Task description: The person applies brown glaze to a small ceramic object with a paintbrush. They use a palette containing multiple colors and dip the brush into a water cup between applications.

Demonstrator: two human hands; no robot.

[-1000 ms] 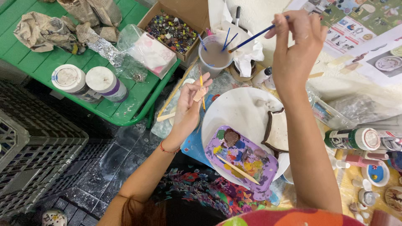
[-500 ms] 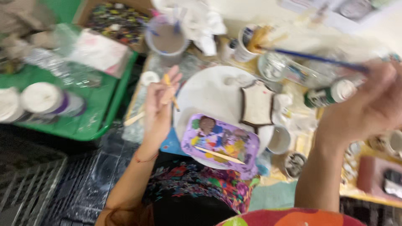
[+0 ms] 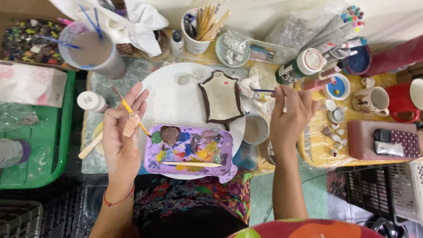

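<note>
at centre frame, the clay slab (image 3: 221,98) is lying unpainted on the white plate (image 3: 174,101); the purple palette (image 3: 188,150) is already carrying mixed colours. left hand (image 3: 121,132) is pinching a yellow brush (image 3: 128,108) and a small clay piece (image 3: 131,124). right hand (image 3: 291,117) is gripping a blue brush (image 3: 264,91). glazing is looking barely begun. the counter (image 3: 317,145) is sitting crowded, a green tray (image 3: 39,145) at left.

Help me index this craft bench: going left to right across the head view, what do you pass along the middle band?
Green tray → small white-capped bottle → left hand holding a yellow brush → purple paint palette → small cup → right hand → small mug → red mug.
</note>
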